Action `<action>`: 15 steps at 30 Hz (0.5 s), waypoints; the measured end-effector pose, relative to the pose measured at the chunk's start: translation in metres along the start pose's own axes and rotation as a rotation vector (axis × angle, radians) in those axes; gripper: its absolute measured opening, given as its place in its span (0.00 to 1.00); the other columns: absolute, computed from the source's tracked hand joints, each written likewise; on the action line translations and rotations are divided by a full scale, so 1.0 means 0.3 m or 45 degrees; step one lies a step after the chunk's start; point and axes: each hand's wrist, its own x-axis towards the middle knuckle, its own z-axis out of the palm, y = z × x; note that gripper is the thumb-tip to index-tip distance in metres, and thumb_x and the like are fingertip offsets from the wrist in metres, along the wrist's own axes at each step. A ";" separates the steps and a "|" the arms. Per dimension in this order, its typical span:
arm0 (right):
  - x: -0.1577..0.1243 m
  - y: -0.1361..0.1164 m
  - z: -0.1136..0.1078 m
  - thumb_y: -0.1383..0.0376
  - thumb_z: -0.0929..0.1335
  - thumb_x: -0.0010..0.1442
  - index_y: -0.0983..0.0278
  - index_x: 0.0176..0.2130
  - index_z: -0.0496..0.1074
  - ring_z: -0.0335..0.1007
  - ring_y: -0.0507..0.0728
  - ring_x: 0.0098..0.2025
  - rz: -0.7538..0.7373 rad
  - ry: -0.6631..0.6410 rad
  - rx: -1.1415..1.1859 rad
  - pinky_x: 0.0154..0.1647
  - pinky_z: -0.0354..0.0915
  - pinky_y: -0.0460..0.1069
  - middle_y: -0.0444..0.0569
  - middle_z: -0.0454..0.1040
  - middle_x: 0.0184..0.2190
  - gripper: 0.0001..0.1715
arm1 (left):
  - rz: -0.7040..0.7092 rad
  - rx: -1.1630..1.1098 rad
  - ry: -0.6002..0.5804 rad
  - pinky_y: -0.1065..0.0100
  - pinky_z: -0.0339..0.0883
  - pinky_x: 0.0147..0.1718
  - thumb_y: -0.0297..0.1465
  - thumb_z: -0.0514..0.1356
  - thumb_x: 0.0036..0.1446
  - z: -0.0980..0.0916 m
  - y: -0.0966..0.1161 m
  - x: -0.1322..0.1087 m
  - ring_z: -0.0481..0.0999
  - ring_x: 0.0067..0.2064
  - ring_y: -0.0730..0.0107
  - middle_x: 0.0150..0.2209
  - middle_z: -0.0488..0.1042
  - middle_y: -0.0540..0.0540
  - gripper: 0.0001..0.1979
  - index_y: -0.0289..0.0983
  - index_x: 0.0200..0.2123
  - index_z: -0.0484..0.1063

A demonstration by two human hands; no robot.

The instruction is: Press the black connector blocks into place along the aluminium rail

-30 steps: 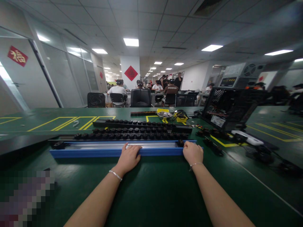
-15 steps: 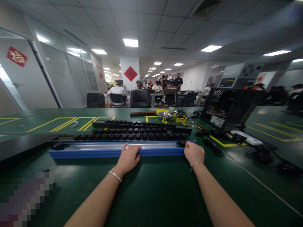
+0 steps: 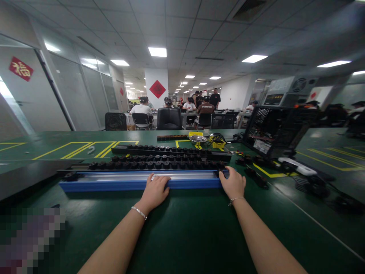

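Observation:
A long blue channel [image 3: 114, 185] with a shiny metallic inside lies crosswise on the green table in front of me. My left hand [image 3: 155, 190] grips its near wall around the middle, fingers over the rim and thumb on the near side. At the channel's right end my right hand [image 3: 233, 183] has thumb and fingers bent around a small black part [image 3: 218, 173], which the hand partly hides. Another black part [image 3: 70, 176] sits at the left end. Just behind the channel are black strips with rows of round black pieces [image 3: 158, 165].
An open computer case [image 3: 270, 129] stands at right, with a power supply [image 3: 291, 90] on top. Nearby lie a white power strip [image 3: 297, 166] and dark cables. A metal dish [image 3: 197, 139] and yellow containers [image 3: 218, 142] are farther back. Several people sit beyond the table.
My right hand's fingers have opened out from a tight curl, and its thumb now reaches over the black part at the right end. My left hand and the channel look unmoved.

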 end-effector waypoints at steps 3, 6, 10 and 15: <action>-0.001 0.001 0.018 0.52 0.59 0.57 0.55 0.51 0.65 0.57 0.60 0.54 -0.041 -0.075 0.047 0.58 0.38 0.65 0.48 0.67 0.53 0.25 | -0.002 -0.003 0.003 0.49 0.41 0.59 0.31 0.54 0.53 0.001 0.000 -0.001 0.69 0.48 0.62 0.45 0.74 0.48 0.16 0.43 0.47 0.65; 0.001 0.004 0.026 0.51 0.59 0.57 0.54 0.47 0.68 0.55 0.60 0.55 -0.030 -0.110 0.048 0.58 0.35 0.67 0.46 0.66 0.54 0.22 | -0.005 -0.006 0.010 0.49 0.41 0.59 0.31 0.54 0.53 0.002 0.000 -0.001 0.69 0.48 0.62 0.45 0.74 0.48 0.16 0.43 0.47 0.65; 0.003 0.003 0.023 0.52 0.60 0.56 0.55 0.45 0.70 0.56 0.60 0.54 -0.026 -0.079 0.045 0.58 0.36 0.67 0.45 0.67 0.52 0.21 | -0.002 -0.016 0.007 0.49 0.40 0.59 0.31 0.53 0.53 0.000 0.001 -0.001 0.69 0.48 0.62 0.45 0.74 0.48 0.16 0.44 0.47 0.65; 0.004 -0.004 0.016 0.53 0.61 0.54 0.55 0.43 0.70 0.56 0.60 0.53 -0.023 -0.066 0.023 0.57 0.39 0.67 0.44 0.69 0.50 0.19 | 0.000 -0.016 0.006 0.50 0.41 0.59 0.31 0.53 0.53 -0.003 0.001 -0.001 0.69 0.48 0.63 0.45 0.74 0.48 0.16 0.44 0.47 0.65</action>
